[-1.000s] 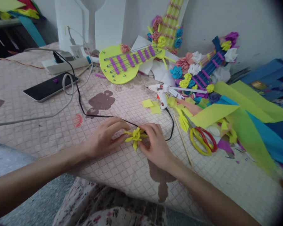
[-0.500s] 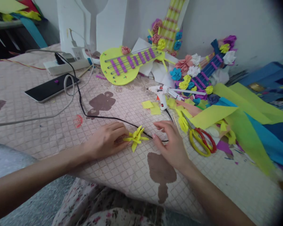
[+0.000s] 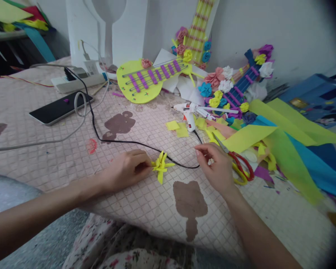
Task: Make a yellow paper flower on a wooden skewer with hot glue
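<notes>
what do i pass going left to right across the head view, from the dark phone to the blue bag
Dark phone, left hand, yellow paper star, right hand, red-and-yellow scissor handles, blue bag.

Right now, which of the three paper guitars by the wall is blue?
The rightmost guitar, crossed by purple bars with flowers around it. The leftmost guitar and the middle guitar are both yellow.
</notes>
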A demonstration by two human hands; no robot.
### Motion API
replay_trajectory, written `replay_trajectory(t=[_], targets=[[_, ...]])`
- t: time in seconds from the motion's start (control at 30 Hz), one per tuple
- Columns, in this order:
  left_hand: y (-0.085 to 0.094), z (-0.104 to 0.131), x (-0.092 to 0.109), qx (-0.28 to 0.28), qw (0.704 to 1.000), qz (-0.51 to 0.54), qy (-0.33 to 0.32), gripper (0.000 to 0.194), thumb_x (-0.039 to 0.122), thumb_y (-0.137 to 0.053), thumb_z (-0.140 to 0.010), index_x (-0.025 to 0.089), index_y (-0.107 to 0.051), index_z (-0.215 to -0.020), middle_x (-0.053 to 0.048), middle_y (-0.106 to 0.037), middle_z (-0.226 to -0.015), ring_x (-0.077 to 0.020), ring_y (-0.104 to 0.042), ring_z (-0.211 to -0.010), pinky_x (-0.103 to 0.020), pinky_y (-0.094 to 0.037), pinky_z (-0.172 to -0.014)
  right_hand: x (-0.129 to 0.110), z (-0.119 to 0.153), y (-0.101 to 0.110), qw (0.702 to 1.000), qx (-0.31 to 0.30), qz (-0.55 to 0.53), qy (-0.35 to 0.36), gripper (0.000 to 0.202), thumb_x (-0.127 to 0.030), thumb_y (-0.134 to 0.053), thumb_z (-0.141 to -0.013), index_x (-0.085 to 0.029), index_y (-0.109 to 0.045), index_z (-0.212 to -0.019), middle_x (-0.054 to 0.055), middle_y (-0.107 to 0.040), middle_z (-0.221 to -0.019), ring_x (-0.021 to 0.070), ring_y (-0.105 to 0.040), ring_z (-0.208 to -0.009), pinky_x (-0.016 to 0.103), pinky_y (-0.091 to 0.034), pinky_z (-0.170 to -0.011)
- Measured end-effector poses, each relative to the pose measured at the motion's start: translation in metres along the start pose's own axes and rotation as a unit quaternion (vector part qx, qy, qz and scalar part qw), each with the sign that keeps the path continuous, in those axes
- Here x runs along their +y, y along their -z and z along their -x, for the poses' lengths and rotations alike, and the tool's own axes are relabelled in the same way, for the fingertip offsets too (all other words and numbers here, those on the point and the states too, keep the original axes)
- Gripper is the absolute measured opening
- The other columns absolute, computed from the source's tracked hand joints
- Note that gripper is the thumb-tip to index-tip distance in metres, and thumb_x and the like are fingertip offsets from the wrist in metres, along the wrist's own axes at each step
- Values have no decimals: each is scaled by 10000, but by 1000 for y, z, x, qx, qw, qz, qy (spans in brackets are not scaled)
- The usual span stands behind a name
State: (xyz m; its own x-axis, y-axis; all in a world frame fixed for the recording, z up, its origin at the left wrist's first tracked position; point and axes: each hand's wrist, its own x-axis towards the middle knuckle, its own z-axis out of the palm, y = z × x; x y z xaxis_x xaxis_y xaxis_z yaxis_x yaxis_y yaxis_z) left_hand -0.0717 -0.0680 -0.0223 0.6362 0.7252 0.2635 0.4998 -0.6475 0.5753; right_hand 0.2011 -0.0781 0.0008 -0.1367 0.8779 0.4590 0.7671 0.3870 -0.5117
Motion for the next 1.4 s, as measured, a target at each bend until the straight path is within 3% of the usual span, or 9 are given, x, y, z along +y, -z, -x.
replay_trajectory(t=[0.17, 0.3, 0.43, 0.53, 0.8, 0.97, 1.13, 1.27, 1.4], targets=[[-6, 2, 5, 5, 997, 48, 61, 84, 199, -515, -842, 168, -593, -836, 2, -614, -752, -92, -557, -636, -191, -424, -580, -6, 1, -2, 999, -33, -2, 21, 109, -194, -471, -863, -209, -580, -870, 16, -583, -797, 117, -513, -619, 268, -438, -578], [-5, 2, 11, -21, 993, 96, 60, 138, 284, -515, -873, 171, -593, -866, 16, -615, -710, -75, -538, -575, -170, -406, -517, 3, -4, 7, 998, -34, 42, 18, 96, -204, -482, -855, -207, -564, -807, 6, -578, -749, 120, -515, -609, 269, -420, -588], [8, -8, 12, 11, 998, 61, 31, 160, 272, -481, -893, 178, -607, -863, 33, -607, -674, -57, -492, -532, -161, -381, -506, 26, -8, 23, 989, -38, 136, -46, 96, -259, -513, -832, -204, -546, -759, -1, -580, -705, 132, -511, -589, 273, -383, -574], [22, -29, 7, 42, 999, 2, 19, 133, 231, -505, -861, 160, -608, -817, 36, -563, -606, -60, -458, -510, -172, -364, -514, 41, -7, 31, 967, -102, 210, -103, 90, -278, -522, -810, -203, -539, -765, 6, -612, -718, 146, -537, -612, 259, -336, -544], [32, -85, -9, -97, 992, -36, -75, 129, 164, -497, -841, 145, -622, -866, -43, -637, -837, -119, -569, -736, -214, -430, -657, 53, -5, 32, 907, -203, 330, -164, 144, -246, -477, -796, -195, -542, -678, 22, -612, -638, 155, -537, -590, 260, -239, -508], [21, -83, -18, -141, 976, 15, -164, 153, 91, -493, -839, 155, -624, -883, -56, -607, -893, -146, -552, -864, -267, -438, -807, 49, -6, 26, 902, -199, 337, -183, 143, -275, -490, -789, -195, -569, -701, 30, -621, -642, 168, -555, -613, 262, -231, -506], [14, -78, -23, -154, 970, 7, -189, 168, 64, -489, -843, 158, -624, -879, -56, -599, -887, -155, -541, -875, -285, -424, -835, 46, -8, 26, 892, -208, 345, -203, 119, -265, -491, -769, -202, -562, -698, 27, -622, -654, 169, -546, -610, 260, -246, -508], [14, -78, -22, -137, 971, -22, -196, 144, 74, -494, -847, 155, -613, -838, -57, -594, -874, -167, -535, -879, -302, -417, -833, 45, -9, 45, 901, -218, 318, -197, 103, -253, -503, -741, -205, -525, -653, 5, -592, -605, 156, -524, -579, 257, -270, -512], [18, -76, -20, -121, 974, -26, -189, 109, 93, -495, -854, 149, -585, -829, -59, -596, -864, -169, -531, -865, -310, -414, -823, 41, -8, 63, 943, -208, 193, -176, 76, -265, -515, -738, -213, -515, -682, -23, -578, -607, 136, -525, -572, 248, -319, -529]])
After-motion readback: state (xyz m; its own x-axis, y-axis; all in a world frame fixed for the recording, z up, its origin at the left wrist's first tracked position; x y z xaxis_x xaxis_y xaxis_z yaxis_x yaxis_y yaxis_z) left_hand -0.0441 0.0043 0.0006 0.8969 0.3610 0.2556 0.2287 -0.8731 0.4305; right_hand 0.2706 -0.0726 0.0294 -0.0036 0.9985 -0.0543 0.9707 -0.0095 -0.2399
